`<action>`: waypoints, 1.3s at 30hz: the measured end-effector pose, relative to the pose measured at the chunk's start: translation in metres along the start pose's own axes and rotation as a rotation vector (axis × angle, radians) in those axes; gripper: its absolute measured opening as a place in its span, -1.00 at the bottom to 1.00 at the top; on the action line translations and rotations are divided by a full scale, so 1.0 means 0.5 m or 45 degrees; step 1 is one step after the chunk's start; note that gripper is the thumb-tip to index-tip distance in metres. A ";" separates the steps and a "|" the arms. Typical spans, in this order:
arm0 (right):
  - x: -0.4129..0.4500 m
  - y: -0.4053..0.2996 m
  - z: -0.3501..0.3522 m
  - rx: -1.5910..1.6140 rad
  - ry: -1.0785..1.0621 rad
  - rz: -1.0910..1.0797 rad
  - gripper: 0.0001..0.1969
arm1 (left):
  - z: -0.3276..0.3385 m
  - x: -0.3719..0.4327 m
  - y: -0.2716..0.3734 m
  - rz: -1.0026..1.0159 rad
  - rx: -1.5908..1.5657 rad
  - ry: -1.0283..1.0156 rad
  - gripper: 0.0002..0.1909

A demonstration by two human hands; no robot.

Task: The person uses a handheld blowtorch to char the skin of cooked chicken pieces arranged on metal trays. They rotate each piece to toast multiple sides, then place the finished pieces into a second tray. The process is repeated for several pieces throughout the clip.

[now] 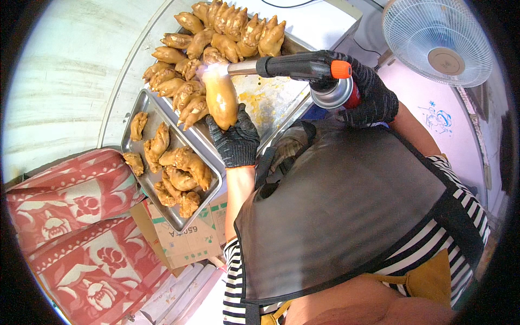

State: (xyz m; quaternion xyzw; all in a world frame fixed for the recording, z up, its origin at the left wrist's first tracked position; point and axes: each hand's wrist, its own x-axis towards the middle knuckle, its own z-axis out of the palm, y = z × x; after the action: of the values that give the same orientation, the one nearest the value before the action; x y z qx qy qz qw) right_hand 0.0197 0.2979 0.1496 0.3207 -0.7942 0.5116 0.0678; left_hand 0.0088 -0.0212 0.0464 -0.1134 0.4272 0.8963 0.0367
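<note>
My left hand (235,140), in a black knitted glove, holds the lower end of a smooth tan pig's trotter (221,101). A blow torch (292,67) with an orange knob is in my right hand (369,91), also gloved in black. Below its body sits a gas canister (331,95), partly covered by that hand. The metal nozzle points left, and a pale flame (215,70) plays on the trotter's upper end. Behind and left of it, several browned trotters (199,42) lie in rows on a large metal tray (270,109), whose bare part bears yellow residue.
A smaller metal tray (154,113) with several trotter pieces (183,162) stands at the left, above a cardboard box (189,243). Red patterned fabric (93,211) covers something at the lower left. An electric fan (445,57) is at the upper right. My dark apron (337,211) fills the foreground.
</note>
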 end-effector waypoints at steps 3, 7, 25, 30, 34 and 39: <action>0.003 -0.013 0.006 0.326 0.009 0.199 -0.12 | 0.012 -0.004 0.006 -0.071 -0.205 -0.004 -0.77; 0.009 -0.009 0.001 0.209 -0.013 0.221 -0.12 | 0.010 -0.001 0.004 -0.086 -0.254 0.012 -0.77; 0.011 0.010 0.000 0.205 -0.021 0.194 -0.08 | 0.014 -0.011 0.024 -0.570 -1.056 -0.237 -0.50; 0.021 0.011 0.002 0.150 -0.017 0.185 -0.06 | 0.021 -0.021 0.029 -0.601 -1.131 -0.192 -0.48; 0.029 0.005 0.008 0.126 -0.074 0.169 -0.06 | 0.100 -0.021 0.040 -0.090 -0.494 0.332 -0.44; 0.036 -0.005 0.021 0.254 -0.161 0.212 -0.05 | 0.061 0.002 0.028 -0.093 -0.509 0.047 -0.58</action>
State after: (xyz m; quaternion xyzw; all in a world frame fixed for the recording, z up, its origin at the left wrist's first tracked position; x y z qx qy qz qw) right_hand 0.0093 0.2803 0.1542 0.2906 -0.7659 0.5707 -0.0574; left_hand 0.0003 -0.0065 0.0754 -0.1503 0.2369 0.9591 0.0381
